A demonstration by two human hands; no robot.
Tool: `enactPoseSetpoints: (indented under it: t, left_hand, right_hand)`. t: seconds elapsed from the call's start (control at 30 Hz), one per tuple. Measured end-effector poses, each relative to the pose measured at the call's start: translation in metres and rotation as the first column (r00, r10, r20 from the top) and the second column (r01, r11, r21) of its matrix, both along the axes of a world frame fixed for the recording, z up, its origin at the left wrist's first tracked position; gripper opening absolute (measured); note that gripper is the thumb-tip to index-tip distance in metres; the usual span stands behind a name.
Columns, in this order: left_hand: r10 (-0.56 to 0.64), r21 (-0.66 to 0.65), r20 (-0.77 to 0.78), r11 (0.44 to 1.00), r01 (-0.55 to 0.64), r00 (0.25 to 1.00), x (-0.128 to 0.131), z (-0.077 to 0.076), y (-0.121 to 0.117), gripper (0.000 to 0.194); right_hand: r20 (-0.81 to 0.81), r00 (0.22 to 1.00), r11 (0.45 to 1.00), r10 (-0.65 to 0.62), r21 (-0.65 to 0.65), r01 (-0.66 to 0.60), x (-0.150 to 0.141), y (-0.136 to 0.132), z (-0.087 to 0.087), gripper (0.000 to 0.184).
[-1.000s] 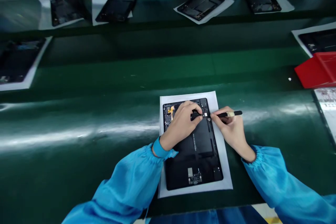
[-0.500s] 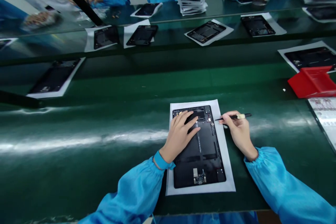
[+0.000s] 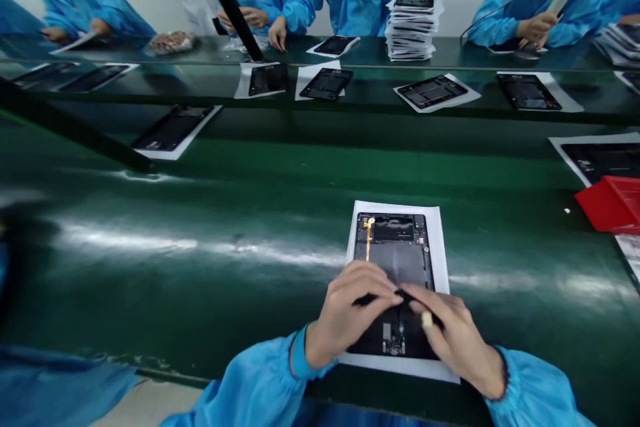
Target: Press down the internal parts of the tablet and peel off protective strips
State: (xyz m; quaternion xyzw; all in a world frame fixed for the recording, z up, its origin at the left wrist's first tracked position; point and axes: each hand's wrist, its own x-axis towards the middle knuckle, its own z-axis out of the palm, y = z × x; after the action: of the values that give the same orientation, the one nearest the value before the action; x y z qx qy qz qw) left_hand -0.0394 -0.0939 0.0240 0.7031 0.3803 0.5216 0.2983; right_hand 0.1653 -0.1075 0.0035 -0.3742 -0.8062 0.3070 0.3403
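Head view: tablet flat, long axis near to far.

Loose, wrinkled sleeves of bright, slightly shiny blue cloth gather at the wrists. A plain, smooth teal-blue wristband circles the left wrist. The left hand and right hand are bare.

The left hand, spread over the upper part of the black device a moment ago, has slid nearer the wearer, its thumb and fingers now drawn together. From beside the device, the right hand has brought the slim tool over it, right fingertips close by the left ones. The orange strip now shows beyond the left fingers.
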Motion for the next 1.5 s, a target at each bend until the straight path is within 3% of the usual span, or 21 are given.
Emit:
enactPoseSetpoints:
  t: [0.13,0.23,0.27,0.33,0.4,0.43,0.47,0.57,0.7,0.83,0.9,1.0,1.1,1.33,1.5]
  left_hand:
    - [0.017,-0.069,0.109,0.998,-0.009,0.994,-0.005,0.005,-0.048,0.015]
    - [0.110,-0.346,0.250,0.938,-0.017,0.962,-0.005,0.000,-0.075,0.028]
    - [0.122,-0.483,0.306,0.875,0.043,0.944,-0.005,-0.002,-0.081,0.038]
    - [0.115,-0.708,0.376,0.675,0.205,0.919,-0.004,-0.003,-0.088,0.045]
    - [0.101,-0.821,0.370,0.500,0.274,0.924,-0.002,-0.002,-0.091,0.042]
    - [0.105,-0.845,0.348,0.464,0.264,0.932,0.000,-0.001,-0.091,0.040]
    - [0.112,-0.853,0.326,0.462,0.241,0.939,0.001,0.000,-0.090,0.039]
    - [0.112,-0.823,0.284,0.537,0.182,0.952,0.008,0.002,-0.089,0.037]
    - [0.029,-0.716,0.177,0.690,0.108,0.984,0.020,0.004,-0.089,0.026]
    - [-0.113,-0.402,-0.082,0.913,0.071,0.990,0.028,0.006,-0.090,0.019]
    - [-0.166,-0.226,-0.215,0.967,0.116,0.962,0.028,0.008,-0.089,0.020]
    - [-0.195,-0.051,-0.393,0.980,0.190,0.899,0.027,0.010,-0.085,0.026]
    - [-0.162,0.035,-0.474,0.979,0.203,0.865,0.022,0.010,-0.083,0.027]
    - [-0.186,-0.160,-0.323,0.977,0.140,0.928,0.002,0.008,-0.082,0.015]
    - [-0.200,-0.159,-0.298,0.975,0.159,0.933,0.004,0.008,-0.077,0.017]
  right_hand:
    - [0.074,0.990,0.966,0.117,0.222,-0.131,-0.007,-0.014,0.002,0.034]
    - [0.177,0.977,0.909,0.116,0.378,-0.176,-0.006,-0.017,0.005,0.035]
    - [0.220,0.970,0.893,0.105,0.409,-0.189,-0.006,-0.018,0.007,0.036]
    - [0.280,0.955,0.870,0.095,0.442,-0.217,-0.005,-0.022,0.008,0.036]
    - [0.289,0.952,0.865,0.104,0.446,-0.230,-0.003,-0.028,0.008,0.037]
    - [0.277,0.955,0.874,0.106,0.431,-0.223,-0.002,-0.032,0.008,0.038]
    - [0.260,0.960,0.893,0.106,0.401,-0.207,-0.001,-0.036,0.008,0.040]
    - [0.194,0.978,0.949,0.070,0.291,-0.126,0.005,-0.051,0.012,0.042]
    - [0.224,0.974,0.958,0.015,0.276,-0.078,0.013,-0.067,0.027,0.037]
    - [0.373,0.923,0.927,-0.091,0.371,-0.058,0.016,-0.078,0.044,0.042]
    - [0.465,0.870,0.902,-0.166,0.427,-0.057,0.016,-0.083,0.049,0.043]
    - [0.551,0.801,0.873,-0.233,0.482,-0.077,0.014,-0.088,0.051,0.040]
    - [0.560,0.804,0.881,-0.202,0.463,-0.101,0.014,-0.084,0.049,0.035]
    - [0.427,0.895,0.944,-0.125,0.329,-0.026,0.007,-0.072,0.051,0.029]
    - [0.532,0.844,0.931,-0.063,0.337,-0.143,-0.001,-0.071,0.055,0.039]
